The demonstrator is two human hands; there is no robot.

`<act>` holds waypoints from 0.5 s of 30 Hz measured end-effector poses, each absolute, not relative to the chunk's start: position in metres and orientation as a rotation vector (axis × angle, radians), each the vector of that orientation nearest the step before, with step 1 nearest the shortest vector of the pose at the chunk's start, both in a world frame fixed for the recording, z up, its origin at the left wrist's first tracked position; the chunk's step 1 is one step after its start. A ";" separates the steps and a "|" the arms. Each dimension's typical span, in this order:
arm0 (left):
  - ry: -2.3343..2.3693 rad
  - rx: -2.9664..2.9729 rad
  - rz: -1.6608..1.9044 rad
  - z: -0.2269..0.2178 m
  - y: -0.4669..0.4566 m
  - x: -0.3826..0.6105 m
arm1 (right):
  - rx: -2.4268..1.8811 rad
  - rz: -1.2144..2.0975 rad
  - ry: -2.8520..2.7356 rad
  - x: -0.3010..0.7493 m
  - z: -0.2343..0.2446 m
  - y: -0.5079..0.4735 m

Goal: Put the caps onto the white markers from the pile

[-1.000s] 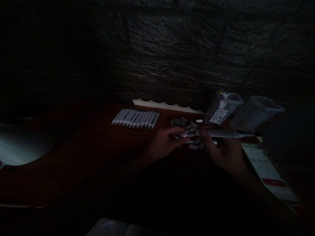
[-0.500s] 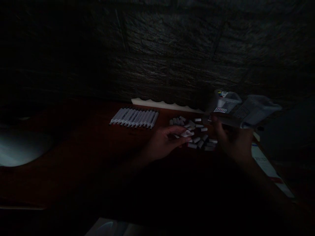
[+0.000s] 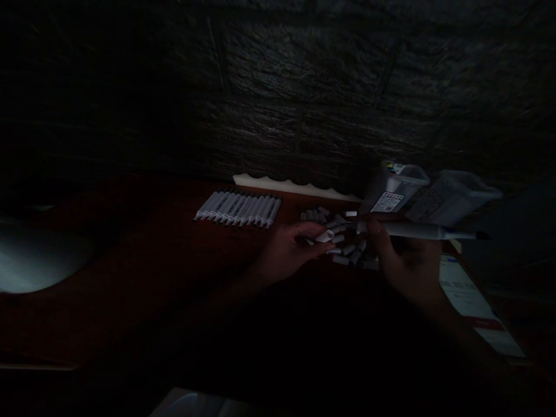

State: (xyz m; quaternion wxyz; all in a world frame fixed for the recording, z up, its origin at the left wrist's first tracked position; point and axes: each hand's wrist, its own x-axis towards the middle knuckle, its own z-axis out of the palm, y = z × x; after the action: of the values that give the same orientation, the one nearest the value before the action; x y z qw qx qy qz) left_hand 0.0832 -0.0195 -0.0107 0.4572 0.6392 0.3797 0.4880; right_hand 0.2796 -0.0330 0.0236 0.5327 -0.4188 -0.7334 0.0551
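Observation:
Between the thumb and fingers of my left hand [image 3: 289, 250] is a pale marker cap [image 3: 325, 236], its hollow end facing right. My right hand [image 3: 408, 258] grips a white marker [image 3: 414, 230] held almost level. Its dark tip points right and its other end points toward the cap, with a gap between them. Below and behind my hands lie several loose caps [image 3: 355, 255] in a scattered heap. To the left, a row of white markers [image 3: 238, 208] lies side by side on the dark reddish table [image 3: 143, 243].
Two clear plastic containers stand at the back right, one labelled container [image 3: 393, 191] and another container [image 3: 456, 194]. A pale wavy-edged strip [image 3: 295, 187] runs along the stone-textured wall [image 3: 269, 104]. A lit phone-like screen [image 3: 478, 307] lies at right. A pale rounded object [image 3: 39, 263] is at far left.
My right hand has turned the marker, which is now level and plainly visible, its end nearer the cap. My left hand keeps the cap in nearly the same place.

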 end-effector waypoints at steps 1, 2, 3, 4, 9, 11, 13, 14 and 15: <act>0.947 1.595 1.213 -0.011 -0.019 0.083 | -0.984 0.148 -1.775 0.277 0.023 -0.035; 0.955 1.612 1.219 -0.012 -0.018 0.083 | -0.974 0.165 -1.806 0.275 0.023 -0.036; 0.960 1.626 1.223 -0.012 -0.017 0.082 | -0.968 0.177 -1.833 0.273 0.022 -0.038; 0.962 1.637 1.222 -0.012 -0.017 0.082 | -0.964 0.178 -1.854 0.272 0.021 -0.038; 0.916 1.640 1.214 -0.012 -0.017 0.082 | -0.955 0.122 -1.901 0.272 0.019 -0.036; 0.905 1.638 1.226 -0.012 -0.017 0.082 | -0.952 0.117 -1.901 0.273 0.019 -0.035; 0.914 1.641 1.238 -0.012 -0.018 0.082 | -0.948 0.106 -1.916 0.274 0.020 -0.035; 0.922 1.647 1.239 -0.012 -0.018 0.082 | -0.947 0.101 -1.932 0.273 0.021 -0.036; 0.929 1.656 1.238 -0.012 -0.018 0.082 | -0.948 0.098 -1.953 0.272 0.021 -0.036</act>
State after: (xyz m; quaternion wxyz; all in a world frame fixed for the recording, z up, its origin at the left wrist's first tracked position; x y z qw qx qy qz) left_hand 0.0823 -0.0181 -0.0118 0.4236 0.6618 0.3714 0.4946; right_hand 0.2724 -0.0364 0.0210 0.4656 -0.3860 -0.7954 0.0399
